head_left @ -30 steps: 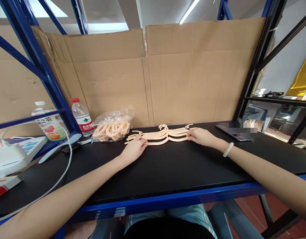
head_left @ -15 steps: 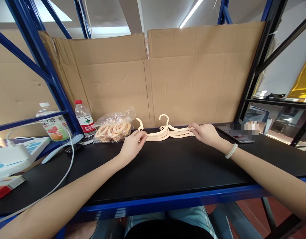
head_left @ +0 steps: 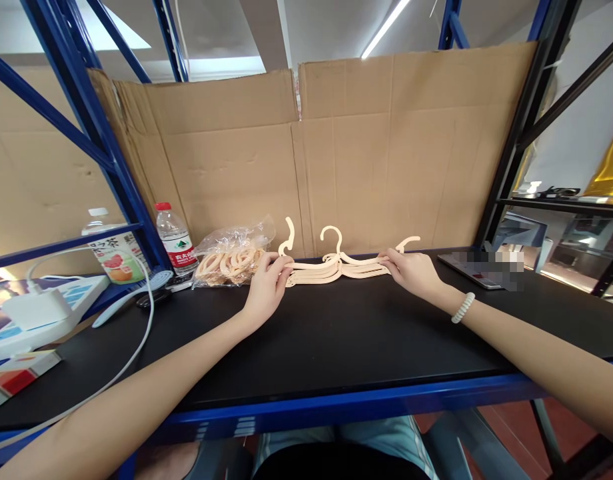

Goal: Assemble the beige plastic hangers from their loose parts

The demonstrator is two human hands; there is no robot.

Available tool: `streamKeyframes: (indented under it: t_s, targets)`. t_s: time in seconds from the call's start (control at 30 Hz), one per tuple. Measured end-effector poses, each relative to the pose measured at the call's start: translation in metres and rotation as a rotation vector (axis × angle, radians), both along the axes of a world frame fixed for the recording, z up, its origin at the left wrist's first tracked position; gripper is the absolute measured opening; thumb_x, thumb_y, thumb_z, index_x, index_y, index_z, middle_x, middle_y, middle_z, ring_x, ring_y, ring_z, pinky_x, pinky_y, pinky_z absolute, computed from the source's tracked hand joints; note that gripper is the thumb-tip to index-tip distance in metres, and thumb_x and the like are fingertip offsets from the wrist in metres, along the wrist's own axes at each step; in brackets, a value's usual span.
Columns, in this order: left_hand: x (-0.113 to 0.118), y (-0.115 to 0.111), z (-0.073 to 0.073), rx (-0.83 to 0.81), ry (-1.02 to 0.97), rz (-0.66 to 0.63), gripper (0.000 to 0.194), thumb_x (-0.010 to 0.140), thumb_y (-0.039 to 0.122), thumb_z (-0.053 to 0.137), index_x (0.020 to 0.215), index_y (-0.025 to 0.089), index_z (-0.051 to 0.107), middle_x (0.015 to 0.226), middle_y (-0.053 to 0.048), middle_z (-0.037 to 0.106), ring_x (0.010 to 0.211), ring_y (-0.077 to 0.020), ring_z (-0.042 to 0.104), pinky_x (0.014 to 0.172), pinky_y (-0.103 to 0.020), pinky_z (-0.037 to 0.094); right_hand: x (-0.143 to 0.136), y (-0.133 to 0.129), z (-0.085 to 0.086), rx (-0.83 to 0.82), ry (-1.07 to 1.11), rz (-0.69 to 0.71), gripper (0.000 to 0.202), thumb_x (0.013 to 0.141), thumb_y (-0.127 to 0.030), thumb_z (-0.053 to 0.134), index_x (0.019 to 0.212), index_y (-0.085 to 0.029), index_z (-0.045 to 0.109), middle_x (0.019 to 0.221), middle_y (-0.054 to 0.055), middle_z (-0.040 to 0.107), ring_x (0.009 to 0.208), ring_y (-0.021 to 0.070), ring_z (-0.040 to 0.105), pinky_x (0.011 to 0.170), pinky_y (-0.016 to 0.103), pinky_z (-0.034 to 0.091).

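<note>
- While your left hand (head_left: 263,288) pinches one end of the hangers (head_left: 336,265), your right hand (head_left: 411,272) grips the other, squaring them.
- Bag (head_left: 231,255) sits at ten o'clock.

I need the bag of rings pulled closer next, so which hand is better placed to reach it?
Probably the left hand: it grips the left end of the hanger stack right beside the bag of rings. The right hand holds the far end and would have to cross over the stack.

cream hangers (head_left: 336,268) bundled, hooks upright
</note>
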State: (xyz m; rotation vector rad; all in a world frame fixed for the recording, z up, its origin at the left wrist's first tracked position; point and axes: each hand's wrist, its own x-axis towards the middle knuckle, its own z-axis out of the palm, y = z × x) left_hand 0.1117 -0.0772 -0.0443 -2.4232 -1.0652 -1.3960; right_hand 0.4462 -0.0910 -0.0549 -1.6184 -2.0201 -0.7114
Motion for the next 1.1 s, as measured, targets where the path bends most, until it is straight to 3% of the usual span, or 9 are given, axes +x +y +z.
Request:
streamKeyframes:
  t_s: [0.17, 0.3, 0.43, 0.67, 0.8, 0.93, 1.0, 1.1]
  targets:
    - [0.001, 0.006, -0.009, -0.170, -0.033, -0.101, 0.019, 0.093, 0.024, 0.037, 0.108, 0.018, 0.048, 0.094, -0.005, 0.051, 0.072, -0.0139, 0.060, 0.073, -0.032, 0.052, -0.001, -0.002, 0.000, 0.041, 0.064, 0.107, 0.028, 0.096, -0.029, 0.036, 0.100, -0.017, 0.062, 0.093, 0.009, 0.069, 0.079, 0.0213, 0.063, 0.055, 0.026, 0.035]
    - [0.003, 0.012, -0.016, -0.294, -0.183, -0.149, 0.040, 0.090, 0.025, 0.042, 0.129, 0.019, 0.036, 0.095, -0.004, 0.052, 0.065, -0.0122, 0.061, 0.067, -0.030, 0.054, -0.002, -0.002, 0.001, 0.066, 0.118, 0.184, 0.028, 0.096, -0.030, 0.037, 0.098, -0.017, 0.063, 0.092, 0.009, 0.065, 0.082, 0.0205, 0.061, 0.060, 0.027, 0.042]
    - [0.002, 0.014, -0.017, -0.309, -0.196, -0.169, 0.027, 0.089, 0.029, 0.044, 0.109, 0.016, 0.054, 0.093, -0.005, 0.054, 0.062, -0.0122, 0.062, 0.065, -0.030, 0.056, -0.002, -0.001, 0.001, 0.070, 0.153, 0.248, 0.026, 0.095, -0.029, 0.039, 0.095, -0.018, 0.062, 0.089, 0.009, 0.064, 0.086, 0.0210, 0.059, 0.065, 0.028, 0.045]
    - [0.005, 0.013, -0.016, -0.471, -0.381, -0.240, 0.030, 0.084, 0.041, 0.053, 0.095, 0.014, 0.061, 0.087, -0.005, 0.058, 0.062, -0.0148, 0.065, 0.061, -0.031, 0.058, -0.001, 0.000, 0.001, 0.104, 0.172, 0.285, 0.025, 0.095, -0.029, 0.039, 0.095, -0.017, 0.061, 0.087, 0.009, 0.060, 0.083, 0.0222, 0.057, 0.067, 0.031, 0.048]
    - [0.007, 0.011, -0.015, -0.647, -0.511, -0.257, 0.034, 0.081, 0.044, 0.057, 0.092, 0.012, 0.060, 0.067, -0.002, 0.060, 0.062, -0.0170, 0.065, 0.064, -0.033, 0.058, -0.003, 0.000, 0.003, 0.118, 0.227, 0.307, 0.030, 0.096, -0.034, 0.037, 0.094, -0.017, 0.061, 0.102, 0.013, 0.051, 0.089, 0.0233, 0.057, 0.075, 0.035, 0.051]
    - [0.007, 0.008, -0.010, -0.657, -0.566, -0.264, 0.033, 0.080, 0.044, 0.058, 0.090, 0.012, 0.060, 0.064, 0.000, 0.058, 0.060, -0.0153, 0.064, 0.063, -0.030, 0.056, -0.005, 0.001, 0.003, 0.122, 0.333, 0.414, 0.030, 0.096, -0.036, 0.036, 0.091, -0.018, 0.059, 0.122, 0.016, 0.043, 0.101, 0.0234, 0.057, 0.081, 0.035, 0.051]
    - [0.007, 0.006, -0.008, -0.649, -0.574, -0.268, 0.032, 0.080, 0.043, 0.058, 0.091, 0.012, 0.059, 0.064, 0.000, 0.058, 0.060, -0.0147, 0.063, 0.062, -0.029, 0.055, -0.005, 0.002, 0.001, 0.083, 0.410, 0.457, 0.026, 0.095, -0.035, 0.037, 0.090, -0.019, 0.056, 0.117, 0.014, 0.051, 0.091, 0.0208, 0.060, 0.076, 0.034, 0.053]
    - [0.008, 0.005, -0.007, -0.658, -0.596, -0.272, 0.033, 0.080, 0.043, 0.059, 0.091, 0.012, 0.059, 0.063, 0.001, 0.057, 0.059, -0.0144, 0.063, 0.061, -0.029, 0.055, -0.005, 0.003, -0.001, -0.002, 0.592, 0.484, 0.022, 0.094, -0.037, 0.038, 0.090, -0.020, 0.052, 0.086, 0.007, 0.063, 0.066, 0.0165, 0.060, 0.063, 0.032, 0.053]
